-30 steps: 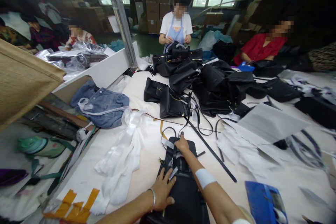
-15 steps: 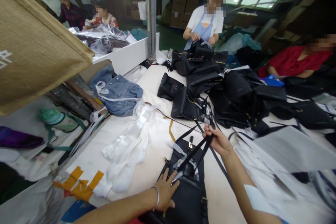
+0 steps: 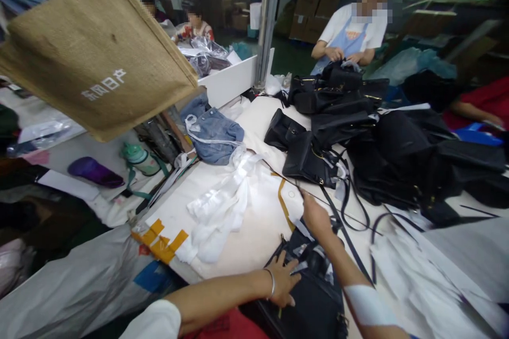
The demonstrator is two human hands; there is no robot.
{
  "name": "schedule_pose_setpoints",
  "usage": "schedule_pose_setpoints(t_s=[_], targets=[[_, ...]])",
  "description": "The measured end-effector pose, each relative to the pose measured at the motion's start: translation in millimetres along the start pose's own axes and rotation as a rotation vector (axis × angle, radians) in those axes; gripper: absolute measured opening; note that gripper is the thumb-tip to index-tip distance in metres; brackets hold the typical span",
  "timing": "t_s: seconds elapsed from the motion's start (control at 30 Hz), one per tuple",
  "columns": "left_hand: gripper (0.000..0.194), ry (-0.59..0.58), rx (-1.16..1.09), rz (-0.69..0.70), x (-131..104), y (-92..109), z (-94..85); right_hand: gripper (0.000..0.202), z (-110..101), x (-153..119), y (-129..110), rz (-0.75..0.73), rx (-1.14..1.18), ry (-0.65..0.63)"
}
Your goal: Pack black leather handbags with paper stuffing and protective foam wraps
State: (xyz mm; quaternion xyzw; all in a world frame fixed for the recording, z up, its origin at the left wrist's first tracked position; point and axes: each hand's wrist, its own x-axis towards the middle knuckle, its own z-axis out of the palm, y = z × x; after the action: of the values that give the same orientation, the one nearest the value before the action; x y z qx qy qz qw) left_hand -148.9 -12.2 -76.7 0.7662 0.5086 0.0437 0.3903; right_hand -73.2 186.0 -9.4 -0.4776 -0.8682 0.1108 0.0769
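A black leather bag lies on the white table near its front edge. My left hand, with a silver bangle at the wrist, rests on the bag with fingers spread. Just beyond the bag's far end is my right hand, its fingers closed and pointing away; what they hold, if anything, is hidden. Black straps lie to the right of that hand. Another black bag sits farther back, beside a small black bag.
White ribbons and a denim bundle lie on the left. A pile of black bags and white sheets cover the right. A brown cloth bag hangs upper left. Across the table stands a person handling bags.
The view has swung left. My right hand has lowered toward the table, and the straps it held up are no longer raised. My left hand still rests on the bag.
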Motion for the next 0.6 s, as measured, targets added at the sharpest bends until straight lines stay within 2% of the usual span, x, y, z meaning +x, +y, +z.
schedule_pose_setpoints(t_s=[0.1, 0.17, 0.23, 0.3, 0.37, 0.4, 0.47, 0.53, 0.6], targets=[[0.061, 0.055, -0.054, 0.086, -19.3, 1.2, -20.2, 0.051, 62.1, -63.1, -16.5, -0.16, -0.263, -0.164], [0.041, 0.17, -0.116, 0.122, -33.1, -3.6, -37.3, 0.047, 81.1, -89.1, -16.1, -0.221, -0.336, -0.184], [0.034, 0.339, -0.146, 0.075, -40.1, -12.7, -56.6, 0.044, 83.2, -99.4, -11.1, -0.25, -0.347, -0.175], [0.039, 0.501, -0.116, -0.014, -36.8, -24.2, -78.0, 0.042, 73.9, -99.5, -5.2, -0.268, -0.322, -0.157], [0.049, 0.541, -0.067, -0.061, -24.2, -35.4, -100.5, 0.042, 58.8, -97.1, -1.1, -0.301, -0.286, -0.114], [0.055, 0.482, -0.075, -0.066, -15.8, -40.1, -111.5, 0.043, 50.5, -96.5, -0.2, -0.322, -0.268, -0.08], [0.06, 0.223, -0.164, -0.06, 1.2, -46.0, -130.6, 0.043, 34.7, -97.4, -0.5, -0.377, -0.231, -0.003], [0.051, -0.065, -0.253, -0.042, 13.2, -47.2, -142.9, 0.041, 22.0, -100.1, -2.0, -0.425, -0.205, 0.075], [0.037, -0.307, -0.36, -0.011, 16.0, -44.7, -145.4, 0.041, 14.1, -103.6, -2.0, -0.434, -0.199, 0.142]])
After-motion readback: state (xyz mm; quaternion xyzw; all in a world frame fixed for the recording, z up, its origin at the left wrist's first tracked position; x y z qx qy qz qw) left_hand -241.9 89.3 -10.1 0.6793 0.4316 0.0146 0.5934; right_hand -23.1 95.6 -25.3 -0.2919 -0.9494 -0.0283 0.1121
